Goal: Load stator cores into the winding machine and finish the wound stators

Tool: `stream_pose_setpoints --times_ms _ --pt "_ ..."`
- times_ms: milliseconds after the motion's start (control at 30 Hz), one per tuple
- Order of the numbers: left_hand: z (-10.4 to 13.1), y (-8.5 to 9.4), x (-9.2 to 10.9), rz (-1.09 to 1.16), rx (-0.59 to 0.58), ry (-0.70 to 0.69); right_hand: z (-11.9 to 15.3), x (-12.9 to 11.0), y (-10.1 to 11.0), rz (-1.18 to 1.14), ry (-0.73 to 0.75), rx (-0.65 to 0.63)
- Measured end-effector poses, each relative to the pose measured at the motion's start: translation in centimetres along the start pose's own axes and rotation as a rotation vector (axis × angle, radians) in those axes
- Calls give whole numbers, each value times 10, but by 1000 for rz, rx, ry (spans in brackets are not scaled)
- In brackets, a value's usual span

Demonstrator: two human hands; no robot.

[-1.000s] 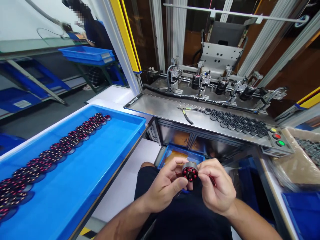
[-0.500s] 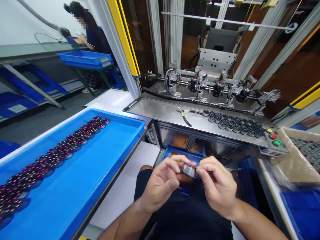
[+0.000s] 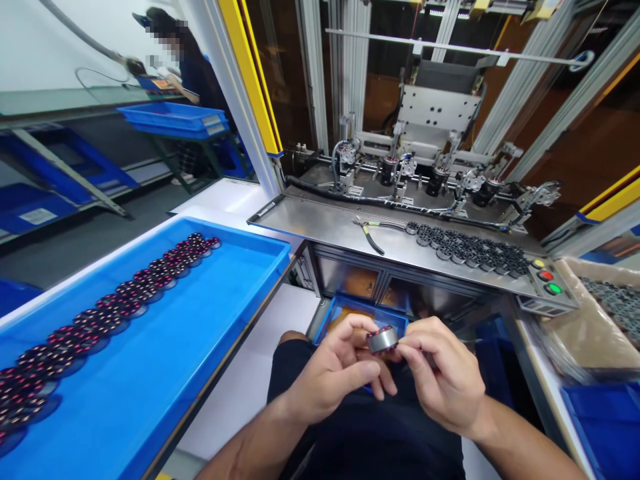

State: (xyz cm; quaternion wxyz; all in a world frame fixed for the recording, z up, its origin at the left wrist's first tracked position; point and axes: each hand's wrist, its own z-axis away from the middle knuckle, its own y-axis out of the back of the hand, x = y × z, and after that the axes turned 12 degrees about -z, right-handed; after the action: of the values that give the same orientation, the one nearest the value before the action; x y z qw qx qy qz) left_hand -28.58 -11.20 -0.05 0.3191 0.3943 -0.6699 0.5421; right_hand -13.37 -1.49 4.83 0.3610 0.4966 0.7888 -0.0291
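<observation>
Above my lap, a small ring-shaped motor stator (image 3: 383, 341) with a grey metal band and red windings is held between both hands. My left hand (image 3: 340, 373) supports it from the left, its index finger at the rim and other fingers curled below. My right hand (image 3: 443, 373) pinches at the stator's right edge with thumb and forefinger; whatever fine part lies between those tips is hidden. Beneath the hands is a blue bin (image 3: 330, 320) with something yellowish inside.
On the left stands a blue tray (image 3: 200, 347) with rows of wound stators (image 3: 125, 300). Ahead, a metal ledge (image 3: 320, 223) carries cutting pliers (image 3: 371, 235) and many black cores (image 3: 465, 247) before a winding machine (image 3: 440, 133). A button box (image 3: 550, 287) and carton (image 3: 565, 333) sit right. A person (image 3: 195, 73) works behind.
The stator has turned so its grey band faces me more, and it sits slightly higher. My left fingers have spread beneath it, and my right hand has shifted slightly right.
</observation>
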Motion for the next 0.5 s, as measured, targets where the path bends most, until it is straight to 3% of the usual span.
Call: stream_pose_setpoints --times_ms 133,233,300,400,500 --pt "-2 -6 6 35 120 -128 -3 -1 -3 -65 -89 52" --pt "-5 -9 10 72 186 -152 -3 1 0 -127 -64 13" --pt "-7 -11 10 79 194 -45 -2 3 2 -122 -14 -31" --pt "-8 -12 8 85 59 176 -2 4 6 -63 47 -79" --pt "-8 -12 6 66 36 186 -5 5 11 -79 102 -102"
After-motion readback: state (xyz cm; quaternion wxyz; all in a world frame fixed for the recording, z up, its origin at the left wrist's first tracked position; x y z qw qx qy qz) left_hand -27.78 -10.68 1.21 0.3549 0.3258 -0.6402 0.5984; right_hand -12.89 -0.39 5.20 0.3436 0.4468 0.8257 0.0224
